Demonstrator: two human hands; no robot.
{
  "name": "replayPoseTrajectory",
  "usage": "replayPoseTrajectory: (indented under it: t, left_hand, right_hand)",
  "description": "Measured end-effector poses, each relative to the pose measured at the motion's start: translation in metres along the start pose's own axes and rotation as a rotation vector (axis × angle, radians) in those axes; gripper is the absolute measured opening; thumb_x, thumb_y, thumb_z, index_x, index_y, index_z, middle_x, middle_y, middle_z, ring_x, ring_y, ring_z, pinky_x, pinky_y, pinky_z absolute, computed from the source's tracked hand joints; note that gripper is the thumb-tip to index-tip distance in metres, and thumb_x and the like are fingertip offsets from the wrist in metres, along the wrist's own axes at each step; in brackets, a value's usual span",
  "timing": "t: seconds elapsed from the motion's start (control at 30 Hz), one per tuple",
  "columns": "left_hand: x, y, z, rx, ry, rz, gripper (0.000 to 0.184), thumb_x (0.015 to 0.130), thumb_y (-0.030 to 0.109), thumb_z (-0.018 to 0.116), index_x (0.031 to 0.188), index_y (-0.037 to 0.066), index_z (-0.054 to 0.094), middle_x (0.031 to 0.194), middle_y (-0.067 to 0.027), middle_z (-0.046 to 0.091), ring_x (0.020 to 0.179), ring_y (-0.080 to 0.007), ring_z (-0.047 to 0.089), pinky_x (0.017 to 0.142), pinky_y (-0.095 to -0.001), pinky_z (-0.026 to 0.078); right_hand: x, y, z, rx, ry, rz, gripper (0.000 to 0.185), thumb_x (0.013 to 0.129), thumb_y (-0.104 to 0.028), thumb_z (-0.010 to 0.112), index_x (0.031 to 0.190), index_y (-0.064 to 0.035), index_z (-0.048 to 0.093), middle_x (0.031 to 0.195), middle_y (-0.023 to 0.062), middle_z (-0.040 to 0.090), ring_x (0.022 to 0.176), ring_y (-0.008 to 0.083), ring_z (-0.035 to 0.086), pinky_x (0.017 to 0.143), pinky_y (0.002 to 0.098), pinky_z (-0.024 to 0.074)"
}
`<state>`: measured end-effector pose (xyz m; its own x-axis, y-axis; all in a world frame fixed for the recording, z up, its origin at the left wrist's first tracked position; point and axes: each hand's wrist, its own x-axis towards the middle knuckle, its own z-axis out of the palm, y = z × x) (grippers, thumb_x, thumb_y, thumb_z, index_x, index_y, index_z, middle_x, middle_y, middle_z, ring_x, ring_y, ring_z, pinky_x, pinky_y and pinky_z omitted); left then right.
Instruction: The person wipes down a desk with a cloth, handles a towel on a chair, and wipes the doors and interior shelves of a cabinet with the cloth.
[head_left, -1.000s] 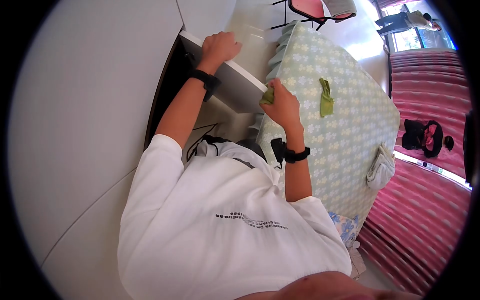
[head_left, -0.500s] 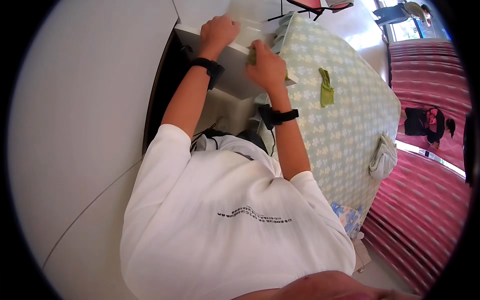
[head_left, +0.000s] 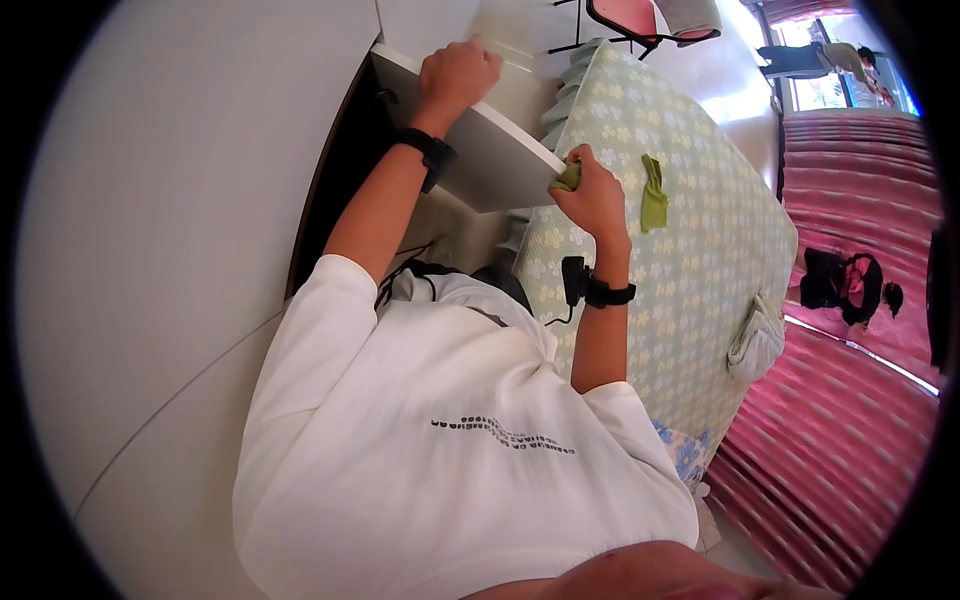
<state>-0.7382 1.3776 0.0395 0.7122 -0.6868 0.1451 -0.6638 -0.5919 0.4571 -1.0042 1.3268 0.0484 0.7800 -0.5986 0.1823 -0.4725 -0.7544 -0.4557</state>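
Note:
A white cabinet door (head_left: 495, 165) stands open in front of me, with a hinge at its left end. My left hand (head_left: 458, 80) is closed over the door's upper edge, its fingertips hidden behind the panel. At the door's outer right end, my right hand (head_left: 597, 195) is closed around a green cloth (head_left: 569, 177) that touches the edge. Most of this cloth is hidden by the fingers. Another green cloth (head_left: 654, 195) lies on the bed to the right of that hand.
The cabinet's pale side (head_left: 180, 220) rises at left, beside a dark opening (head_left: 345, 170). A bed (head_left: 690, 290) with a flowered cover holds a pale folded cloth (head_left: 757, 338). Beyond are a red chair (head_left: 625, 15), pink curtains (head_left: 840, 430) and two people.
My right hand has slid right along the door's edge to its outer end with the green cloth. My left hand stays on the upper edge. The view has shifted slightly.

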Motion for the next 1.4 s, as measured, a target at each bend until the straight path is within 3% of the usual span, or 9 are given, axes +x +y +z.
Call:
replayPoseTrajectory:
  t: [0.17,0.33,0.4,0.63,0.93,1.03,1.2,1.33,1.4]
  left_hand:
    - [-0.002,0.002,-0.005,-0.099,0.006,0.040,0.033,0.087,0.038,0.049,0.089,0.009,0.066,0.082,-0.0158,0.070,0.079,-0.0376,0.067,0.071,-0.0467,0.052]
    - [-0.007,-0.007,0.001,-0.385,0.089,0.206,0.031,0.088,0.034,0.051,0.087,0.007,0.066,0.083,-0.0142,0.070,0.080,-0.0367,0.066,0.074,-0.0453,0.051]
    - [-0.038,-0.005,-0.003,-0.569,0.236,0.597,0.024,0.086,0.021,0.058,0.103,0.007,0.066,0.098,-0.0124,0.068,0.090,-0.0312,0.064,0.076,-0.0399,0.050]
    - [-0.122,-0.004,-0.013,-0.627,0.070,0.589,0.054,0.078,0.004,0.063,0.131,0.011,0.052,0.125,-0.0112,0.058,0.115,-0.0301,0.055,0.086,-0.0407,0.049]
    - [-0.109,-0.020,-0.002,-0.721,-0.159,0.319,0.043,0.078,-0.001,0.062,0.120,0.008,0.056,0.097,-0.0174,0.060,0.091,-0.0357,0.062,0.078,-0.0388,0.051]
    - [-0.091,-0.042,0.008,-0.654,0.146,0.317,0.037,0.080,-0.001,0.061,0.115,0.007,0.057,0.093,-0.0177,0.060,0.089,-0.0370,0.061,0.076,-0.0403,0.050]
    - [-0.072,-0.106,0.042,-0.586,0.394,0.074,0.034,0.077,0.000,0.060,0.111,0.001,0.054,0.105,-0.0228,0.061,0.099,-0.0437,0.058,0.080,-0.0456,0.050]
    - [-0.100,-0.126,0.107,-0.462,0.068,-0.032,0.037,0.074,0.006,0.062,0.110,0.000,0.061,0.107,-0.0254,0.063,0.100,-0.0440,0.059,0.086,-0.0456,0.050]
    - [-0.119,-0.115,0.115,-0.404,-0.286,-0.160,0.034,0.074,0.013,0.062,0.106,0.000,0.065,0.106,-0.0259,0.064,0.101,-0.0418,0.061,0.087,-0.0442,0.050]
  right_hand:
    - [0.043,-0.038,0.031,-0.146,-0.124,0.010,0.042,0.071,-0.029,0.069,0.103,-0.0105,0.051,0.084,0.0158,0.066,0.081,0.0397,0.064,0.069,0.0475,0.0500]
    - [0.085,-0.071,0.055,0.046,0.046,-0.039,0.045,0.073,-0.031,0.069,0.110,-0.0122,0.049,0.090,0.0160,0.066,0.082,0.0391,0.064,0.067,0.0488,0.0500]
    - [0.079,-0.070,0.053,0.125,0.094,-0.018,0.048,0.073,-0.028,0.070,0.113,-0.0128,0.048,0.093,0.0152,0.066,0.082,0.0387,0.065,0.067,0.0479,0.0503]
    - [0.047,-0.057,0.041,0.012,0.092,-0.106,0.074,0.066,-0.007,0.075,0.131,-0.0141,0.041,0.112,0.0135,0.062,0.088,0.0378,0.064,0.068,0.0449,0.0516]
    - [0.041,-0.046,0.003,0.339,-0.215,-0.172,0.090,0.072,-0.003,0.073,0.148,-0.0175,0.027,0.131,0.0156,0.050,0.105,0.0410,0.058,0.086,0.0398,0.0507]
    - [0.024,-0.037,0.016,0.464,-0.341,0.122,0.072,0.078,-0.008,0.070,0.142,-0.0141,0.038,0.121,0.0176,0.058,0.099,0.0417,0.061,0.086,0.0406,0.0502]
    - [0.013,-0.049,0.026,0.274,-0.296,0.015,0.043,0.084,-0.017,0.065,0.125,-0.0079,0.054,0.105,0.0198,0.065,0.094,0.0392,0.064,0.083,0.0412,0.0505]
    - [0.007,-0.056,0.029,0.310,-0.276,0.054,0.038,0.084,-0.021,0.065,0.119,-0.0068,0.058,0.103,0.0214,0.066,0.096,0.0397,0.063,0.082,0.0431,0.0500]
    - [0.008,-0.058,0.026,0.307,-0.286,0.068,0.038,0.085,-0.020,0.065,0.119,-0.0060,0.058,0.100,0.0210,0.067,0.093,0.0388,0.064,0.081,0.0417,0.0510]
